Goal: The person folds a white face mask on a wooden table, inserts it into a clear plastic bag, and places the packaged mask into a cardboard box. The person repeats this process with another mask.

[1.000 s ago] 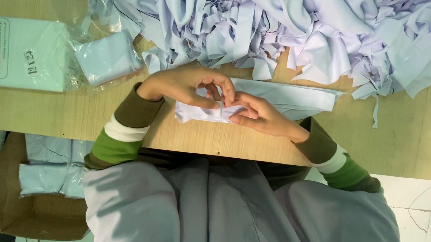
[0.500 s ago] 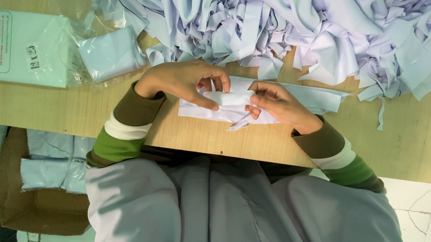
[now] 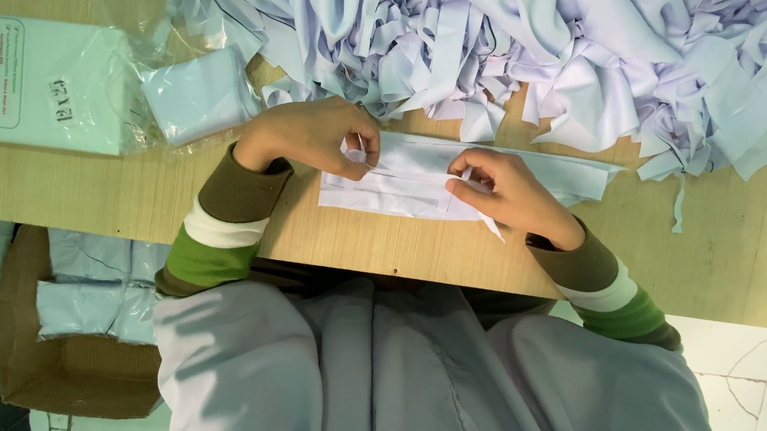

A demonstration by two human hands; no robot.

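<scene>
Near the tabletop's front edge lies a folded white cloth strip (image 3: 417, 187); the left hand (image 3: 314, 136) pinches its upper fold, the right hand (image 3: 505, 192) pinches its middle; it looks light, limp, best gripped along creases.

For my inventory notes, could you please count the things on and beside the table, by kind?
Folded white cloth piece under the left hand and right hand: 1
Heap of pale cloth strips: 1
Plastic-wrapped packs on table: 2
Cardboard box with packs: 1
Total: 5
</scene>
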